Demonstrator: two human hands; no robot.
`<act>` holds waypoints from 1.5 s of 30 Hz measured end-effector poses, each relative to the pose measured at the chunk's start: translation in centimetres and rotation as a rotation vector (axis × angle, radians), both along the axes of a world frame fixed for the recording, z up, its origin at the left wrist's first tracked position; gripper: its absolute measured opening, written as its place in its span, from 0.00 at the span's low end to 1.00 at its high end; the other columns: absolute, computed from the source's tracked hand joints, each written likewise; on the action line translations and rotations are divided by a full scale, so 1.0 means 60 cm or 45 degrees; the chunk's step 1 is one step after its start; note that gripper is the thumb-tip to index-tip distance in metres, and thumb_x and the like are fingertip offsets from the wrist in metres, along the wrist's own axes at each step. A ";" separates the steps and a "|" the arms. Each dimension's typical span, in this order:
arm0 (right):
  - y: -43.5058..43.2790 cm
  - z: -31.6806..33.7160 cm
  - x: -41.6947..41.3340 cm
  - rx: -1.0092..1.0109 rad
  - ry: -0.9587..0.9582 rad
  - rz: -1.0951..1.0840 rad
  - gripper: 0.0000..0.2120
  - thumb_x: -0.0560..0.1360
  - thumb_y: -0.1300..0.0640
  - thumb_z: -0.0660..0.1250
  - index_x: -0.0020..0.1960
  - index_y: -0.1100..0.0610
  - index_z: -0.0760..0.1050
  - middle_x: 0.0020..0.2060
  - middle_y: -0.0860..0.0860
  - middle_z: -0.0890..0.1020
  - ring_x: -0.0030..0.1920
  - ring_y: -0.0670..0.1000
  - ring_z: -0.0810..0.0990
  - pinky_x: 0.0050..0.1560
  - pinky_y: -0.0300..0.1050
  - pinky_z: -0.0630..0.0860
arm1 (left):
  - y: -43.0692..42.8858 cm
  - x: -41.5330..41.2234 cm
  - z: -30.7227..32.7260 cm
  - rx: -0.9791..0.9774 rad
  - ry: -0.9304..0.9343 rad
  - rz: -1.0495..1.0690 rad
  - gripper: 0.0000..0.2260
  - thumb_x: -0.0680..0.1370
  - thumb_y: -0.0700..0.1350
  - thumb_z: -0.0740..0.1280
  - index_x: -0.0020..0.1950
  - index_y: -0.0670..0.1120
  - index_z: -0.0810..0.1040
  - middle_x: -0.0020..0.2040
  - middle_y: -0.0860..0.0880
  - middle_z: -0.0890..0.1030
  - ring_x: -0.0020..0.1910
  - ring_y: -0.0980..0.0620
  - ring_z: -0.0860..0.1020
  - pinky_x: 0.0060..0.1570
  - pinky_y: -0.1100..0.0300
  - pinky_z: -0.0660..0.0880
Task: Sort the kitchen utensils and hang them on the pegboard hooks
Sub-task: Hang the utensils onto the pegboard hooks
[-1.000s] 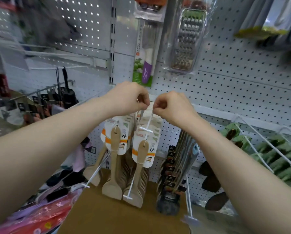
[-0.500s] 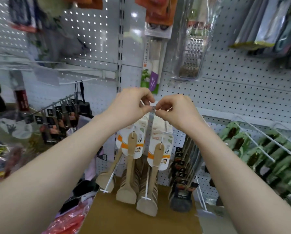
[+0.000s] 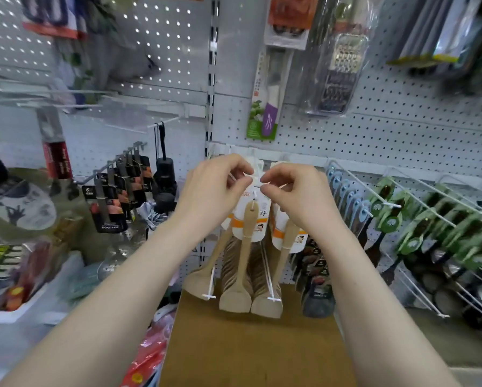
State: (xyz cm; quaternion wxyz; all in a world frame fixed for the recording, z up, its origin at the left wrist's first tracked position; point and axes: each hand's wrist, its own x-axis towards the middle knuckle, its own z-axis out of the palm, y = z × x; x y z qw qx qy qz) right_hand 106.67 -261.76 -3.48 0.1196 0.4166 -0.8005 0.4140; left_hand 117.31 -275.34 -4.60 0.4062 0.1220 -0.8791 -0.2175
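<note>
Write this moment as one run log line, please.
left hand: pinches spatula card top | right hand: pinches same card | wooden spatula: hangs from card | on hook: cannot tell

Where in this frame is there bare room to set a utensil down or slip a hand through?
Free: the brown cardboard top below the wooden spatulas; bare pegboard under the grater. Crowded: black-tagged utensils left, green-tagged utensils right. Left hand and right hand pinch a spatula card.
</note>
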 end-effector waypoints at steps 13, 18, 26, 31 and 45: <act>0.025 -0.139 0.061 -0.088 -0.200 -0.154 0.07 0.72 0.57 0.74 0.42 0.45 0.83 0.32 0.36 0.81 0.34 0.40 0.78 0.40 0.35 0.75 | 0.000 0.073 -0.141 0.194 0.112 -0.140 0.05 0.80 0.50 0.65 0.51 0.55 0.81 0.45 0.60 0.81 0.42 0.60 0.79 0.41 0.59 0.76; 0.026 -0.221 0.047 -0.005 -0.374 -0.188 0.08 0.72 0.58 0.75 0.41 0.45 0.82 0.33 0.43 0.83 0.36 0.41 0.80 0.43 0.39 0.78 | -0.006 0.064 -0.226 0.362 0.034 -0.093 0.05 0.79 0.45 0.67 0.51 0.52 0.81 0.45 0.59 0.80 0.45 0.61 0.77 0.41 0.73 0.70; -0.009 -0.312 0.008 0.108 -0.696 -0.188 0.11 0.74 0.57 0.74 0.55 0.49 0.79 0.38 0.43 0.83 0.41 0.40 0.80 0.49 0.40 0.77 | -0.022 0.029 -0.336 0.472 -0.155 -0.014 0.10 0.77 0.43 0.70 0.56 0.53 0.80 0.48 0.59 0.80 0.46 0.62 0.78 0.44 0.67 0.76; -0.032 -0.349 -0.015 0.096 -0.828 -0.201 0.20 0.74 0.54 0.74 0.64 0.49 0.74 0.49 0.43 0.79 0.47 0.44 0.80 0.52 0.45 0.79 | -0.035 0.002 -0.364 0.541 -0.178 0.046 0.13 0.76 0.41 0.71 0.59 0.52 0.78 0.50 0.57 0.79 0.47 0.61 0.78 0.47 0.59 0.79; -0.090 -0.370 -0.050 0.024 -0.846 -0.146 0.11 0.74 0.53 0.73 0.55 0.46 0.78 0.47 0.42 0.83 0.45 0.42 0.82 0.51 0.47 0.81 | -0.078 -0.080 -0.369 0.459 -0.259 0.137 0.17 0.76 0.40 0.69 0.65 0.46 0.76 0.57 0.48 0.80 0.55 0.49 0.79 0.54 0.52 0.77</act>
